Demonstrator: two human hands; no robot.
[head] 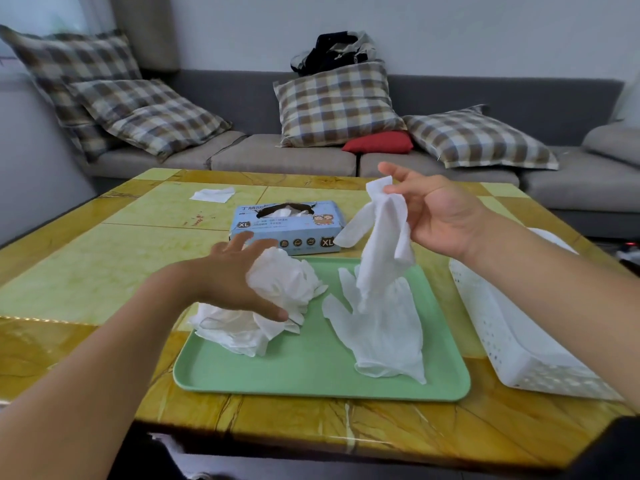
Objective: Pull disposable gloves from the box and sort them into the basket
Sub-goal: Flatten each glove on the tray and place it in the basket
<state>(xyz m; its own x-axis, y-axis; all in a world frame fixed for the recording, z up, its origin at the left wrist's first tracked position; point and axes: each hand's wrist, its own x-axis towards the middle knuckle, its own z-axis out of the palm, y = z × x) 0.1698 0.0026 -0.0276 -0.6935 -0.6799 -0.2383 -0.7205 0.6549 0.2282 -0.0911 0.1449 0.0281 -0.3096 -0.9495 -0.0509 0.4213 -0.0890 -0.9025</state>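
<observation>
Pinched by the right hand (440, 216), one glove (379, 237) hangs above the tray (311, 382).
Left hand (235, 282) grips crumpled gloves (277, 289) at the tray's left, likely freeing one for the basket (519, 341) at right; box (287, 226) lies beyond.

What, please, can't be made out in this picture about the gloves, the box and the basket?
- Basket: in the head view its inside is hidden by its own wall and the right arm; the near end is cut off behind the arm.
- Box: how many gloves remain is hidden inside the opening.
- Glove pile: the count is unclear, crumpled under the left hand.
- Box print: too small.
</observation>
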